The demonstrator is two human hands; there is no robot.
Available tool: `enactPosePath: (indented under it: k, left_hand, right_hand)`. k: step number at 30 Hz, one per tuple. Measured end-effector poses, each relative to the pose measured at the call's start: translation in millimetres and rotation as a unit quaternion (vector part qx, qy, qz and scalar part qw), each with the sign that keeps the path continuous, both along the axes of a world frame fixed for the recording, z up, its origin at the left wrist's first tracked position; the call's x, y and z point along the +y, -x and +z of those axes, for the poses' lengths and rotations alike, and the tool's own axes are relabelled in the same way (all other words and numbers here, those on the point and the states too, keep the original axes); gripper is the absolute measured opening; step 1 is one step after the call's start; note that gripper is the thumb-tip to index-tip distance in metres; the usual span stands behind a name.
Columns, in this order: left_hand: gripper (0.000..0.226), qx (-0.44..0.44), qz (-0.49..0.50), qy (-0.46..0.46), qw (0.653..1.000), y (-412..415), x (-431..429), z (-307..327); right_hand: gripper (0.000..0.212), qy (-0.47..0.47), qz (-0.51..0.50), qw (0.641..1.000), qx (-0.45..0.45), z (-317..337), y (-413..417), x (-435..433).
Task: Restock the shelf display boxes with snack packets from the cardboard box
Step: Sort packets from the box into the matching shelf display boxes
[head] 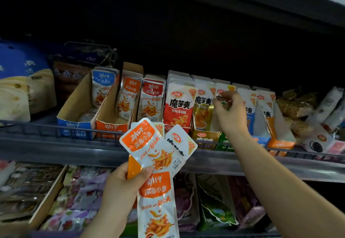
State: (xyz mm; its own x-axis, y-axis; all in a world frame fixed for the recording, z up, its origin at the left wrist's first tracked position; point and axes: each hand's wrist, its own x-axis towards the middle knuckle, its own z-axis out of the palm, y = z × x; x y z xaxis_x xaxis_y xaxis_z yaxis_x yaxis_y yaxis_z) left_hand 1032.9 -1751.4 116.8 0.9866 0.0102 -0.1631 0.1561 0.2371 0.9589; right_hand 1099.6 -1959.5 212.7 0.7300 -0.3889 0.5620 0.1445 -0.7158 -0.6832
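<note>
My left hand [124,180] grips a fan of snack packets below the shelf: two orange-topped fish snack packets [149,148] and a white packet [180,140] behind them. My right hand [228,109] reaches up to the row of display boxes and pinches the top of a white packet with green print [223,93] standing in the green display box [224,141]. Left of it stand the gold box [204,137], the red packets [180,105] and the orange display box [112,127], which is partly filled. The cardboard box is out of view.
A blue display box [74,127] at the left holds few packets. Blue and orange boxes [280,142] stand right of my hand, then loose bagged snacks [296,107]. A wire rail [56,127] runs along the shelf front. A lower shelf holds trays of purple and green packets [216,208].
</note>
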Motion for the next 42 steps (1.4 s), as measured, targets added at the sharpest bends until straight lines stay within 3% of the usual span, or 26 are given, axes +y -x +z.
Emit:
enactPosePath:
  k: [3,7,10,18,21,26,30,36,38,42]
  left_hand:
    - [0.008,-0.001,0.000,0.011,1.000,3.4,0.2,1.2]
    - [0.008,0.005,0.002,0.022,1.000,7.3,0.2,1.4]
    - [0.009,0.007,0.002,0.024,1.000,9.3,0.4,3.4]
    - [0.011,-0.014,-0.007,-0.003,1.000,11.2,1.0,6.3]
    - [0.012,-0.028,-0.009,-0.025,0.999,10.7,3.5,6.1]
    - [0.009,-0.033,-0.008,-0.045,0.998,10.4,8.9,6.0]
    - [0.005,-0.026,0.004,-0.033,0.999,8.2,19.7,8.5]
    - [0.007,-0.050,0.023,-0.074,0.996,5.5,41.9,2.9]
    - [0.008,-0.048,0.038,-0.064,0.996,3.5,50.4,3.3]
    - [0.007,-0.046,0.076,-0.027,0.996,-0.4,72.4,5.1]
  right_hand:
    - [0.015,-0.018,0.099,0.994,0.042,-14.8,40.5,26.0]
    - [0.015,0.057,0.176,0.978,0.097,-28.8,66.5,49.9]
    - [0.040,0.126,0.211,0.955,0.166,-30.7,71.2,61.9]
    - [0.039,0.026,0.207,0.967,0.149,-33.0,61.6,86.3]
    - [0.041,0.038,0.216,0.964,0.153,-24.4,52.2,92.6]
    - [0.008,0.139,0.250,0.943,0.171,-2.7,41.2,105.1]
    - [0.022,0.057,0.300,0.924,0.229,14.1,38.2,110.4]
    - [0.023,-0.063,0.282,0.932,0.217,36.8,25.3,105.7]
    - [0.033,-0.077,0.278,0.937,0.198,46.2,17.8,107.2]
    - [0.027,-0.119,0.246,0.957,0.102,67.4,-7.5,122.4]
